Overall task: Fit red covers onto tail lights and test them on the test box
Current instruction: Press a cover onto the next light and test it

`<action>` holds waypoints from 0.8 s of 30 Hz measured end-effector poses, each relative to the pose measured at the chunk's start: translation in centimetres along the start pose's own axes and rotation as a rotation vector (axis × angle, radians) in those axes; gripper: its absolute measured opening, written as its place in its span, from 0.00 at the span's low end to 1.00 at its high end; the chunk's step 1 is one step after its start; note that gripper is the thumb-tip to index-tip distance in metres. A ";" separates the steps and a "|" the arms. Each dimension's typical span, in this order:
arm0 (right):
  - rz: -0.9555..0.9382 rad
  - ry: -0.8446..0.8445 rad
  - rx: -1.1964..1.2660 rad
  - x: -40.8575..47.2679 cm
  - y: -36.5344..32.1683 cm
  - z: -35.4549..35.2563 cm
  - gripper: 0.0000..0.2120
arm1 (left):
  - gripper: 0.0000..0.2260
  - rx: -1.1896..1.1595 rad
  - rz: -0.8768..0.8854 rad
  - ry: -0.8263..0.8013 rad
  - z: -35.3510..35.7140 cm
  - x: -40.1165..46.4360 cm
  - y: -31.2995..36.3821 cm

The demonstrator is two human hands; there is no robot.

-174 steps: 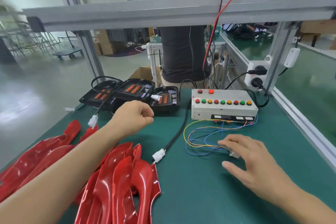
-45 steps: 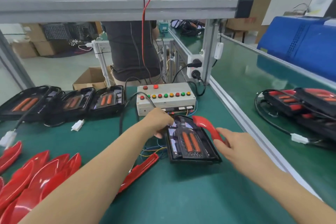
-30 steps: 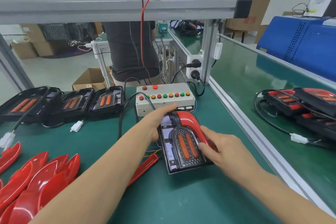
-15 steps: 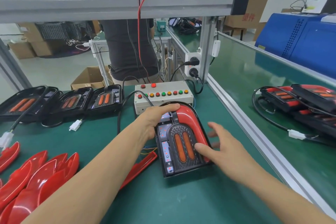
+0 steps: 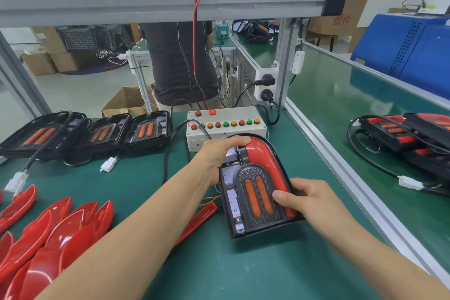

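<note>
Just in front of the test box [image 5: 225,126], both the left hand [image 5: 215,157] and right hand [image 5: 310,198] grip one tail light [image 5: 255,190] with its red cover [image 5: 266,153] seated, while three lights [image 5: 97,133] left of it remain uncovered.

Two bare forearms enter from the bottom edge. No sleeves, gloves, watch or rings visible. Left hand [image 5: 216,158] and right hand [image 5: 314,204]: nails short, unpainted. Both lie on the near side of the test box [image 5: 226,126]. Upper arms out of frame.
</note>
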State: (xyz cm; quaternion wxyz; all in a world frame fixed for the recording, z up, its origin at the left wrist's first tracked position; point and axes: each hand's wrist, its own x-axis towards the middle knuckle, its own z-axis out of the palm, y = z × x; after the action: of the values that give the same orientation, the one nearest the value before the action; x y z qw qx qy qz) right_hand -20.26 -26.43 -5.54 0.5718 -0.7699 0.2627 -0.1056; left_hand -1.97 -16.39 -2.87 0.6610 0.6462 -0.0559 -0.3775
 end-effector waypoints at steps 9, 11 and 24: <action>0.095 -0.095 0.031 0.8 0.1 -0.3 0.11 | 0.15 0.533 0.048 -0.014 -1.6 -0.7 1.6; 0.130 -0.105 0.005 1.1 0.2 -0.8 0.15 | 0.10 0.836 0.163 0.025 -4.0 -1.8 3.9; 0.170 -0.066 -0.005 2.2 1.3 -1.5 0.11 | 0.11 1.254 -0.116 0.556 -27.2 -11.9 9.4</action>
State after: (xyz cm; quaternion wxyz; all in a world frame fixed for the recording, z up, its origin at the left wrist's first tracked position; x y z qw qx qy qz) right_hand -19.41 -29.08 -6.58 0.5854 -0.7492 0.3083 -0.0305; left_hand 8.92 11.37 6.20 0.1307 0.9813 -0.0575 -0.1289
